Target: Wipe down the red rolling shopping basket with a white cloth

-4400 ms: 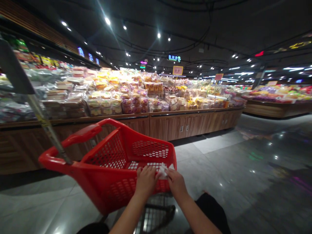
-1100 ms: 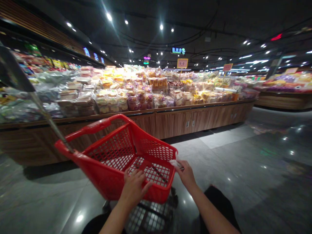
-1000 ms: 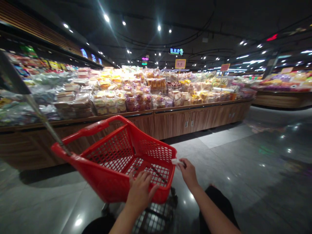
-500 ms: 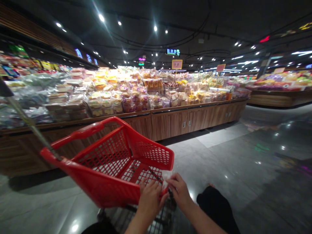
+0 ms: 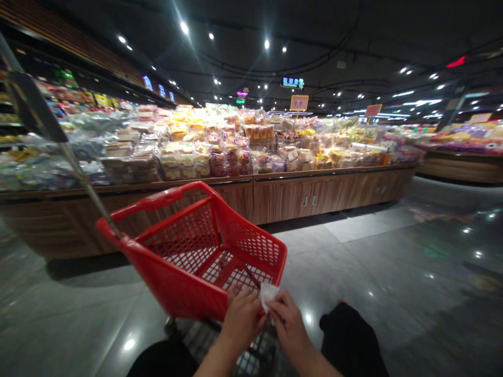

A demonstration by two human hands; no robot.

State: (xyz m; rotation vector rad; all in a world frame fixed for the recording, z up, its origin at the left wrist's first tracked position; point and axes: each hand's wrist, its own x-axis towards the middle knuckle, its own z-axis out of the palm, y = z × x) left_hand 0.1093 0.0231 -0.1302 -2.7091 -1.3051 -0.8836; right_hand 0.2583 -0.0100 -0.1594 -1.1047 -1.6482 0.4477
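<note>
A red plastic shopping cart (image 5: 178, 293) stands tilted across the lower middle, its holed basket showing no goods. My left hand (image 5: 244, 315) rests over the near rim close to the front corner, fingers curled inside and thumb outside. Beside it, my right hand (image 5: 286, 313) pinches a thin white tissue (image 5: 269, 294) against that same corner. The tissue's upper part sticks up above the fingers. My right fingertips hide where it meets the rim.
Behind the cart runs a long wooden display counter (image 5: 294, 201) heaped with packaged bakery goods (image 5: 188, 159). A pole (image 5: 92, 193) rises from the cart's handle side at left. My dark-clad knees (image 5: 349, 337) flank the cart. Grey shiny floor (image 5: 373, 267) lies to the right.
The view has turned a little left, so counter and cart sit further right. My right hand has shifted slightly down at the corner, and more of the tissue shows above the rim.
</note>
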